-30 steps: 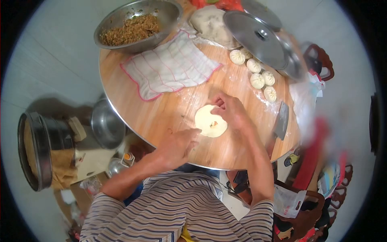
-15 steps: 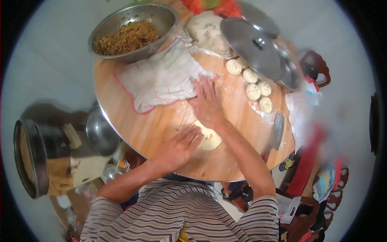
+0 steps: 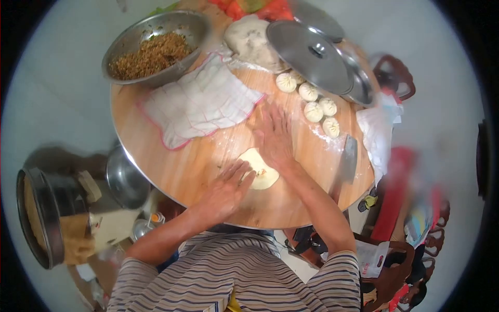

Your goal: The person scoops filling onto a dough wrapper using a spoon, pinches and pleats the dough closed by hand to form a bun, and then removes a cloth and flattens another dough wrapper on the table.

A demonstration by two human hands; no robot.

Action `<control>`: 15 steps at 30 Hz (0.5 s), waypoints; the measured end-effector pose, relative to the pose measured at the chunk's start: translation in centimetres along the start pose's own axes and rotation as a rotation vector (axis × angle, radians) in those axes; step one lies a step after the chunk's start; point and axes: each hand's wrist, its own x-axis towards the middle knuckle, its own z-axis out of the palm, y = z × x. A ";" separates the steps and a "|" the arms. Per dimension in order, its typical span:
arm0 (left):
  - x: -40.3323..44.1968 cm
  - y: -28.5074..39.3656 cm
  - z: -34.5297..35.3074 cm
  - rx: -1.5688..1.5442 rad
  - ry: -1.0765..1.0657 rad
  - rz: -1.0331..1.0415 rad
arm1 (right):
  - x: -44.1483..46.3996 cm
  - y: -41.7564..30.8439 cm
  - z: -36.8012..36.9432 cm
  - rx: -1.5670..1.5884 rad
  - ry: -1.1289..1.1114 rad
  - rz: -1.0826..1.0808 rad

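A flat, pale piece of dough (image 3: 264, 180) lies on the round wooden table, with small orange-brown bits near its middle. My left hand (image 3: 227, 183) rests with fingers stretched out, its fingertips over the dough's left edge. Just beyond and right of the dough, my right hand (image 3: 274, 136) is open and flat, fingers spread and pointing away; it holds nothing. A white cloth with pink edging (image 3: 200, 101) lies up and to the left of that hand. Several pleated buns (image 3: 313, 112) sit on floury wood to its right.
A steel bowl (image 3: 115, 73) of brown minced filling (image 3: 152, 54) stands at the far left of the table (image 3: 171, 171). A large dough lump (image 3: 252, 44) and a steel lid (image 3: 306, 62) are at the back. A cleaver (image 3: 350, 158) lies near the right edge.
The view has shifted, so the table's things appear further left. My right hand has moved right, away from the cloth's corner, and more of the dough shows between my hands.
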 end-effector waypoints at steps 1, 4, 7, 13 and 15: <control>-0.1 -0.1 0.1 -0.017 -0.003 -0.011 | 0.4 0.4 0.1 0.070 -0.043 0.034; -0.6 -0.1 0.9 -0.048 -0.009 -0.041 | -0.6 0.9 -1.6 0.191 0.170 0.171; -0.1 -0.1 0.6 -0.037 -0.028 -0.016 | -2.6 0.6 0.0 -0.016 0.103 0.139; 0.1 -0.3 -0.3 -0.055 -0.086 -0.040 | -1.5 2.2 0.0 0.087 0.086 0.088; -0.8 -0.2 -0.1 -0.056 -0.096 -0.078 | -0.9 2.2 0.5 0.309 0.072 0.180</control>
